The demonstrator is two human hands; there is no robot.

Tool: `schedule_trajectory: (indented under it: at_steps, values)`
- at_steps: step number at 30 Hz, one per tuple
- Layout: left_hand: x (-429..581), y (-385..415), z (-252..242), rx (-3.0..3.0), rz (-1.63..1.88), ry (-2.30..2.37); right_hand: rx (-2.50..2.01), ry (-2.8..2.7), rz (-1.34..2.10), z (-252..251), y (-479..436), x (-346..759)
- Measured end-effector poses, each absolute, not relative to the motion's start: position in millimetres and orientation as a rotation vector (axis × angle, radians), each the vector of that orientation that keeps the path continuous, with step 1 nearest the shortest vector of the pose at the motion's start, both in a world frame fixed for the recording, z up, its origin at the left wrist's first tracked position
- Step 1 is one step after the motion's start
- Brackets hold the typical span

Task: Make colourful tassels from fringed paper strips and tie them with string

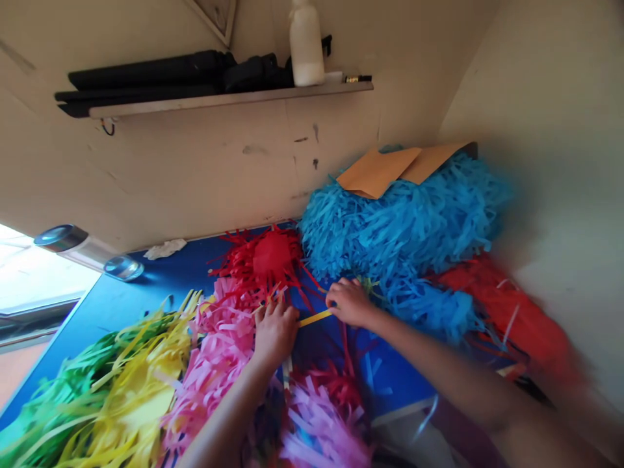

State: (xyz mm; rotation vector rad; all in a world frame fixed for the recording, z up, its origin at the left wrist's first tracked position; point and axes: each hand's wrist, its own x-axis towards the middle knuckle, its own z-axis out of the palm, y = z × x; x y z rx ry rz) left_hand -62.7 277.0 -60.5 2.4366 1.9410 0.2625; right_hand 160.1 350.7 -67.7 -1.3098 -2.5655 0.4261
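A narrow yellow paper strip (314, 318) is stretched between my two hands above the blue table (312, 338). My left hand (277, 328) is closed on its left end, beside the pink fringed paper (219, 354). My right hand (351, 302) pinches the other end, in front of the blue fringed paper (380, 227). Red fringed paper (273, 253) lies just beyond my left hand. Nearer to me is a lilac fringed piece (322, 429) with dark red fringe (336, 383) behind it. The fingertips of both hands are partly hidden.
Yellow (141, 396) and green fringed paper (63, 396) cover the table's left. A clear bottle (92, 253) lies at the far left, near a crumpled tissue (166, 249). Brown paper (380, 170) rests on the blue heap. A wall shelf (234, 99) holds a white bottle (307, 45).
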Motion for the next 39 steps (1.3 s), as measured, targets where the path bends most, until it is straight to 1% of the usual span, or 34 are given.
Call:
schedule_trajectory:
  at_steps: [4,8,11,17,23,27,31,33,39]
  values:
    - [-59,270,-57,2.712,0.311,1.706,-0.903,-2.764,0.22,-61,343,157]
    - [-53,269,-59,2.752,0.364,1.702,-0.667,-2.855,-0.069,-67,342,152]
    - [-50,272,-61,2.752,0.416,1.716,-0.654,-2.859,-0.126,-69,346,148]
    - [-49,274,-64,2.764,0.489,1.736,-0.766,-2.772,-0.085,-65,341,144]
    - [-50,266,-73,2.738,0.491,1.721,-0.763,-2.723,-0.186,-81,325,143]
    - [-62,259,-76,2.68,0.498,1.71,-0.853,-2.713,-0.1,-84,329,161]
    - [-73,259,-77,2.548,0.529,1.763,-0.996,-2.647,0.218,-85,342,178]
    - [-75,261,-80,2.453,0.558,1.816,-1.077,-2.604,0.321,-87,347,181]
    - [-74,266,-86,2.255,0.584,1.936,-1.236,-2.552,0.439,-89,353,180]
